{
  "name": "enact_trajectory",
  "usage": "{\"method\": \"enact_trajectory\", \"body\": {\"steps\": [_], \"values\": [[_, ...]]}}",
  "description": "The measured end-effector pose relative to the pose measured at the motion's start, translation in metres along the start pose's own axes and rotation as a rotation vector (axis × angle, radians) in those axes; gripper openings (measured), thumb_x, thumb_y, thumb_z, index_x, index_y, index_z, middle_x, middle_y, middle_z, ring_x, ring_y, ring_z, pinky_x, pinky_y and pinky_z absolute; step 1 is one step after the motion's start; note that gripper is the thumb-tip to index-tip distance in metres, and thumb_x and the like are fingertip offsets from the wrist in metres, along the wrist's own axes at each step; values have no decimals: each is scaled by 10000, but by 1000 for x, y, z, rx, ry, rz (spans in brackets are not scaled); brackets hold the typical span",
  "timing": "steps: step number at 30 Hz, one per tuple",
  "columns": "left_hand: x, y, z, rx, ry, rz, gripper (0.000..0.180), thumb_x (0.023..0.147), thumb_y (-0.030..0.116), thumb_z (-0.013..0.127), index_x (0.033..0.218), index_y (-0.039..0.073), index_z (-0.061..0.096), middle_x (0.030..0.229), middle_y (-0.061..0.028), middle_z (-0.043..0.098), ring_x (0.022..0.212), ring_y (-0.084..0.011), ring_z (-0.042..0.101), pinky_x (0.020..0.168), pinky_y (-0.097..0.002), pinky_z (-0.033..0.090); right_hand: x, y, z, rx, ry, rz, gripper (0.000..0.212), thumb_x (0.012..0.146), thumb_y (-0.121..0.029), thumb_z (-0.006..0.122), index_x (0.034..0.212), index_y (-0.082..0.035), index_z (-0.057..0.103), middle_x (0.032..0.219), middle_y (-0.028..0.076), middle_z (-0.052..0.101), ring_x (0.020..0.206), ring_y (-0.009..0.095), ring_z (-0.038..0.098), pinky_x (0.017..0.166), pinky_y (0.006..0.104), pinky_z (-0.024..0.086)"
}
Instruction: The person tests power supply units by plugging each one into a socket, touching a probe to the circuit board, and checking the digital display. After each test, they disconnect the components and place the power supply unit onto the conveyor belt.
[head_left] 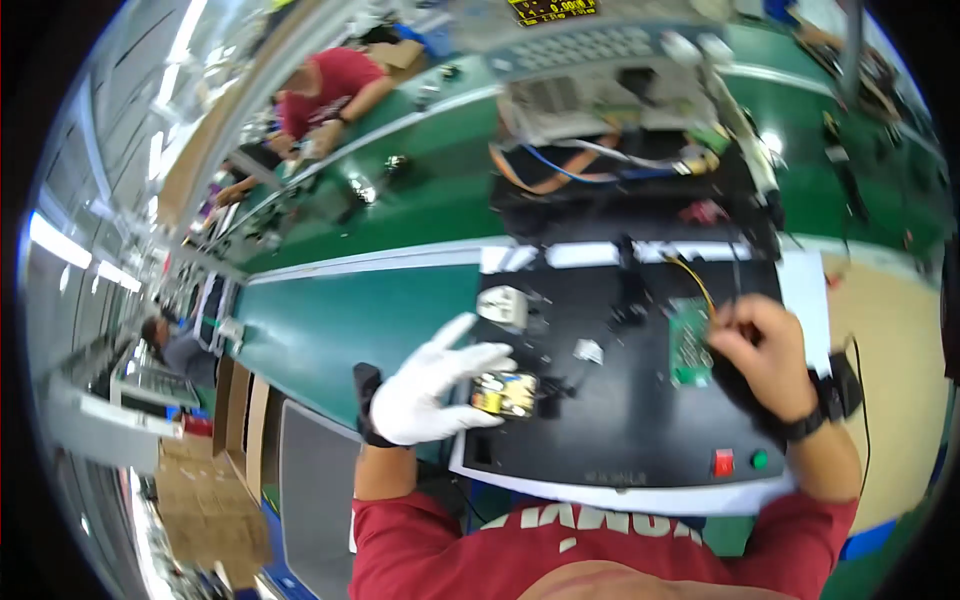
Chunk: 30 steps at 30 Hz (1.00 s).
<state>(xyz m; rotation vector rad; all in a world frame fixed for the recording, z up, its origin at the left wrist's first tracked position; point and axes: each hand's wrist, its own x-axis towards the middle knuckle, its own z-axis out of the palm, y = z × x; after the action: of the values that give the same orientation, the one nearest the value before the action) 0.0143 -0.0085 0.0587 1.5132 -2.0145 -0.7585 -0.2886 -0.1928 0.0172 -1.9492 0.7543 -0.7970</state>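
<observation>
My left hand [425, 390], in a white glove, has its thumb and fingers around a small circuit board with yellow parts [506, 394] at the left side of a black work panel [600, 440]. My bare right hand [765, 350] is closed at the right edge of a green circuit board [690, 350], fingertips pinched there. Yellow and dark wires [697, 277] run from the panel's far side down to those fingertips. Motion blur hides exactly how the fingers meet the board and wires. Between the hands lies a small white piece [589, 351].
A white socket [502, 308] sits at the panel's left. Red [723, 462] and green [760, 459] buttons are near its front right. Behind stands a bench instrument [610, 90] with cables. A person in red [330, 95] works at the far left bench.
</observation>
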Motion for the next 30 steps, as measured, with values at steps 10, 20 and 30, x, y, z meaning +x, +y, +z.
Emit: {"method": "enact_trajectory", "body": {"steps": [10,20,30], "values": [[0,-23,7,29,35,146,626,623,166,726,1169,18,458,1090,-111,576,1012,-278,539,1022,-495,156,-3,-4,9,-302,-26,-325,202,597,22,683,682,-37,509,714,73,593,633,254,537,598,327,392],[-2,-24,7,-33,54,187,726,594,122,757,1211,0,394,1030,-149,596,1047,-307,526,1009,-517,154,4,-5,12,-251,-30,-432,193,579,28,657,702,-17,516,710,96,555,639,242,522,595,309,399],[-4,-20,9,-43,112,212,582,661,235,709,1140,2,476,1080,-123,568,1005,-317,525,1009,-472,229,0,-4,11,-308,-36,-352,183,669,-100,615,795,14,546,651,84,457,574,201,447,534,283,355]]}}
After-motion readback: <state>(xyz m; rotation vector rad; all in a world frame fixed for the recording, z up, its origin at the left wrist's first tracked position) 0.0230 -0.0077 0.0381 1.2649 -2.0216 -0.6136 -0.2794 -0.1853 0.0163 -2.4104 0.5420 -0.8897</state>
